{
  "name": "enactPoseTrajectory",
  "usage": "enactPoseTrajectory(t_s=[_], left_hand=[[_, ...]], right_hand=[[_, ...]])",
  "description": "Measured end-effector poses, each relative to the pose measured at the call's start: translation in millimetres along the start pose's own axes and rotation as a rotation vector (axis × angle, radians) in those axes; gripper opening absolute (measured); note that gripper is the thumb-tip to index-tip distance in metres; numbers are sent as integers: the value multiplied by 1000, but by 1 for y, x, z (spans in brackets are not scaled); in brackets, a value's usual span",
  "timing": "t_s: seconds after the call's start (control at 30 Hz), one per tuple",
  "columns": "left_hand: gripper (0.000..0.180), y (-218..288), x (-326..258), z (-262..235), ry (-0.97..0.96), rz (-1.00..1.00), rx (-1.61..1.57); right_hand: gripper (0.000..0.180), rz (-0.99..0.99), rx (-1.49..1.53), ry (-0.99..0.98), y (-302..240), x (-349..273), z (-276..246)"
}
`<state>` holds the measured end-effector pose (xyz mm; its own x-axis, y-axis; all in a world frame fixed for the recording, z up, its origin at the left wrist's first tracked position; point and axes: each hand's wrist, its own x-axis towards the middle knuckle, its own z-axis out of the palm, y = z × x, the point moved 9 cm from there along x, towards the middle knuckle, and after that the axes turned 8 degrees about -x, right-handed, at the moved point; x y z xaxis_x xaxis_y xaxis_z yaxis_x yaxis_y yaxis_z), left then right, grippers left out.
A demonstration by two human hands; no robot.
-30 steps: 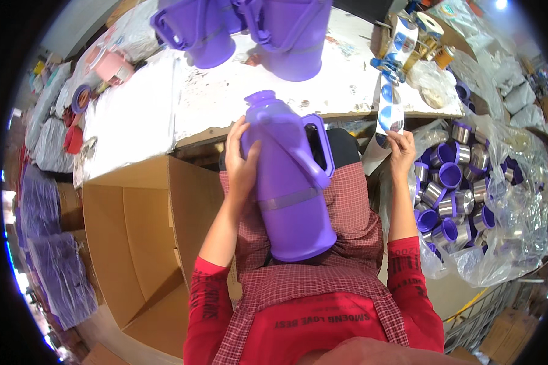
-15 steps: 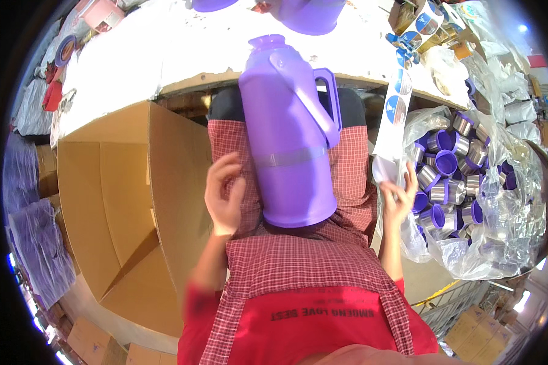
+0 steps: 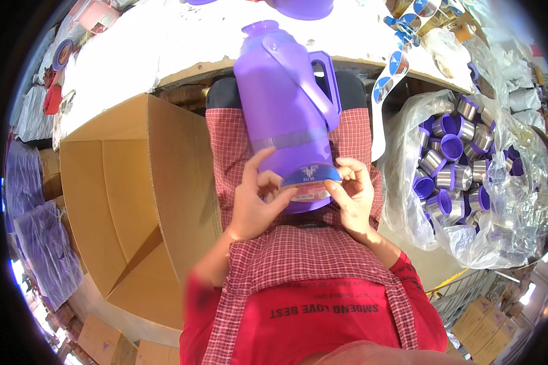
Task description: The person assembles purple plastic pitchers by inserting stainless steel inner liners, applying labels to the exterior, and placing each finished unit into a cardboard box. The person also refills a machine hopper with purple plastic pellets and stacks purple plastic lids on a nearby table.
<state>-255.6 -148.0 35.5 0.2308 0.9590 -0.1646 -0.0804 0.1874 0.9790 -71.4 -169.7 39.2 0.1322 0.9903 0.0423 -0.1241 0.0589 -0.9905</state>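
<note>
Flask (image 3: 280,100) is lying along the person's lap (image 3: 354,143), base toward the chest, and from my remote seat I am seeing its spout overlapping the front edge of the bench (image 3: 119,82). Its purple plastic is gleaming, a greyish band (image 3: 295,139) is circling the lower half, and a loop handle (image 3: 333,85) is jutting out on the right. Left hand (image 3: 249,204) and right hand (image 3: 358,201) are each pinching one side of a blue-topped sticker (image 3: 307,176) over the lower body; I cannot tell whether it is touching the plastic. Half a second ago the left hand was hovering unoccupied and the right was reaching at the label strip (image 3: 378,125); now that strip is hanging free past the bench's front edge.
</note>
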Motion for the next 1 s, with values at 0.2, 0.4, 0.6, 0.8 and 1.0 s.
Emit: enactPoseTrajectory(t_s=[0.2,0.4,0.6,0.8,1.0], left_hand=[[74,-14,7,-6,54,-53,13],[72,-19,7,-7,121,-28,1],[72,-24,6,-13,163,-15,-13],[71,-21,7,-13,197,-20,31],[65,-34,5,-42,230,-20,260]], right_hand=[[44,146,-16,-10,28,13,-4],[44,226,50,7,42,13,-5],[44,220,56,11,40,18,-4],[43,186,5,-8,51,12,-5],[34,187,-352,129,43,31,-31]])
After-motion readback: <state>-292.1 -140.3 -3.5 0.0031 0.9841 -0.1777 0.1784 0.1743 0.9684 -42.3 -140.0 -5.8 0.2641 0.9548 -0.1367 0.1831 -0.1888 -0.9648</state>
